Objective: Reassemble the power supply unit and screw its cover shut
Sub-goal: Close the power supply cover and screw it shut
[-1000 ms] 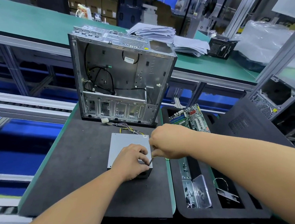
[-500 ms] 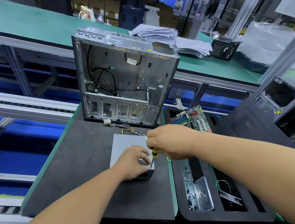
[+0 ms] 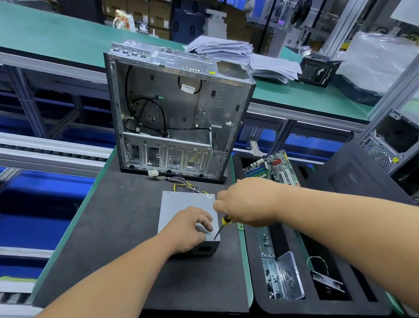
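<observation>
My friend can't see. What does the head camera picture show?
A right hand holds a yellow-handled screwdriver at the near corner of a grey power supply, which the left hand steadies. An open computer case stands behind.

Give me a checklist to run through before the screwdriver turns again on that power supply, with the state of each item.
1. Left hand rests on the power supply, steadying it: ok.
2. Right hand grips the screwdriver: ok.
3. Tip sits at the cover's near right corner: ok.
4. Tip seated in a screw head: cannot tell, too small.
5. Cover flush on the unit: cannot tell, the left hand hides part.
6. Wires trail out the far side, away from the tip: ok.
</observation>
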